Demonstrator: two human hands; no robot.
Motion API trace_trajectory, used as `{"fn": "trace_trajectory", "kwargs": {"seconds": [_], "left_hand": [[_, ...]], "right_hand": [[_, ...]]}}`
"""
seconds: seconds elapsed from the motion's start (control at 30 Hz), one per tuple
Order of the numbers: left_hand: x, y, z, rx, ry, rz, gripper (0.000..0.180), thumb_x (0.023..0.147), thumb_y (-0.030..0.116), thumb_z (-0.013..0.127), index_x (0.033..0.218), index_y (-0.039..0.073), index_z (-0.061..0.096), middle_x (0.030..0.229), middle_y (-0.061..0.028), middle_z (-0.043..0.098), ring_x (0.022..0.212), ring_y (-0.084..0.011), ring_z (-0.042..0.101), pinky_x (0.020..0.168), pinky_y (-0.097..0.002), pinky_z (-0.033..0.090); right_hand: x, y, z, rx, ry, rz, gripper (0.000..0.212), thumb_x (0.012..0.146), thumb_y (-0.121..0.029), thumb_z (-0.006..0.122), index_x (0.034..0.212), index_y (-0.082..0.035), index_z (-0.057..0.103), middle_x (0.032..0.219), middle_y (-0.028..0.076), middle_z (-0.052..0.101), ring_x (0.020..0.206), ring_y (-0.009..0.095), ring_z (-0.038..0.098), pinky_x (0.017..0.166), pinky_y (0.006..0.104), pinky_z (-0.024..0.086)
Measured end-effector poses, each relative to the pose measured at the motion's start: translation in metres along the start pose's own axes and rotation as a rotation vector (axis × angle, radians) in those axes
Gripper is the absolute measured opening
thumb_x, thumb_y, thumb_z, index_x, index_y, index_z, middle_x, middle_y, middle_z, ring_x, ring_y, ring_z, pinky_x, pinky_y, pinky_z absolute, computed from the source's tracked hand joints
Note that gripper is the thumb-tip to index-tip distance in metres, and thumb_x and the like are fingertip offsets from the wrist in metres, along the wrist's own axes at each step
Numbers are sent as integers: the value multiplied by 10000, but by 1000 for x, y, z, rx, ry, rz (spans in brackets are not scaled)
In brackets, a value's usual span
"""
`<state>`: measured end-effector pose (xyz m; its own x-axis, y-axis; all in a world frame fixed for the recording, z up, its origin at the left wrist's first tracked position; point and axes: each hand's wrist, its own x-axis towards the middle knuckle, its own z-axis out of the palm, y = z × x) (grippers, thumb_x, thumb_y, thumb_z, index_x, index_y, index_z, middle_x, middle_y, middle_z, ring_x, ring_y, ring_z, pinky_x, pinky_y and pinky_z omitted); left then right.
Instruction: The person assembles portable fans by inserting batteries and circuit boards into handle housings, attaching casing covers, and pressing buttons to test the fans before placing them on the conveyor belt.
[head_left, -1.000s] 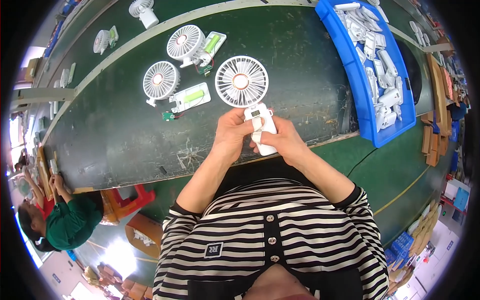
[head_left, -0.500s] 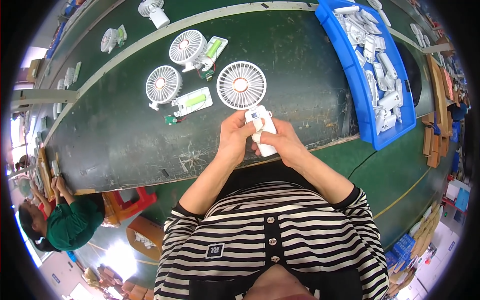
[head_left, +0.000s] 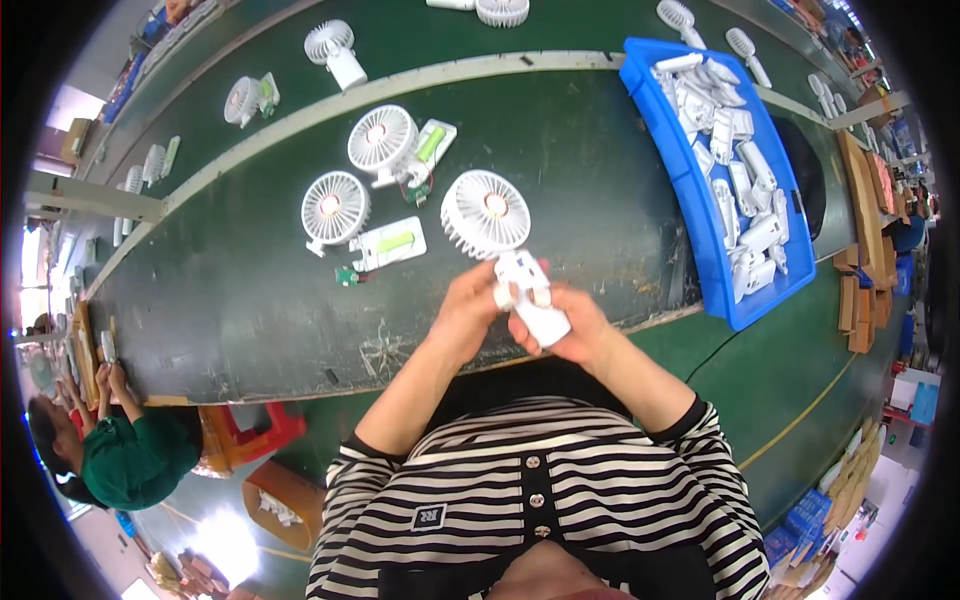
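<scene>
Tilting since the earlier frame, the white handheld fan [head_left: 486,213] now shows the ribbed left side of its round cage, and its handle [head_left: 541,321] slants down to the right. With the view shifting too, the green worktable [head_left: 230,320] and what lies on it sit lower.

At far left, a co-worker in a green top [head_left: 140,462] sits at the table's end, hands raised near its edge, beside a red plastic stool [head_left: 284,425]. Next along the tabletop lies one opened fan [head_left: 335,206], its handle half bearing a green cylindrical battery [head_left: 396,243], with a small green circuit board [head_left: 347,276] close by. Just behind and to the right is a second opened fan [head_left: 382,139], likewise with a green battery [head_left: 432,143].

Nearer the middle, the left hand [head_left: 466,313] grips the upper handle from its left side, thumb over the front. The held fan is above the table's near edge, before the person's striped shirt [head_left: 450,470]. The right hand [head_left: 582,325] closes around the handle's other side, fingers curled beneath. White coverings [head_left: 503,297] show on both thumbs.

Farther right, a blue plastic bin [head_left: 690,215] holds many white plastic casings [head_left: 741,186].
</scene>
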<state>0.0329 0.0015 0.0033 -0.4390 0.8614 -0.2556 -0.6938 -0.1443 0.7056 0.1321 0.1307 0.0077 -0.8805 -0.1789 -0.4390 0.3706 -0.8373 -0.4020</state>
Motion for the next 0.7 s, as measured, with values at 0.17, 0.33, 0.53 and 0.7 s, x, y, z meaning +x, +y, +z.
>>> {"fn": "trace_trajectory", "kwargs": {"seconds": [0.17,0.33,0.53,0.7], "left_hand": [[-12,5,1,-64,1,6,542,797,98,608,1282,27,377,1139,-137,545,1051,-210,521,885,-331,431],[-22,48,-17,-149,132,121,476,755,111,621,1179,-1,434,932,-117,562,871,-318,609,745,-412,514],[-42,131,-68,172,513,254,359,742,70,597,1079,-12,509,790,-75,579,586,-150,574,490,-271,485],[-10,196,-138,446,803,398,334,712,63,605,1035,-14,578,729,-39,591,535,-102,537,451,-227,416]], "right_hand": [[2,2,16,-224,9,53,393,858,-373,431,905,-1,551,708,172,603,535,234,594,458,283,480],[-25,-20,64,-1010,128,-182,315,833,-290,568,843,24,589,660,104,608,529,150,577,476,235,463],[-43,-91,159,-495,-1498,-305,267,832,-230,608,861,35,584,889,169,619,746,311,614,564,355,497],[-24,-84,198,-319,-1323,-490,299,858,-219,565,728,47,601,657,129,568,438,181,473,374,265,345]]}}
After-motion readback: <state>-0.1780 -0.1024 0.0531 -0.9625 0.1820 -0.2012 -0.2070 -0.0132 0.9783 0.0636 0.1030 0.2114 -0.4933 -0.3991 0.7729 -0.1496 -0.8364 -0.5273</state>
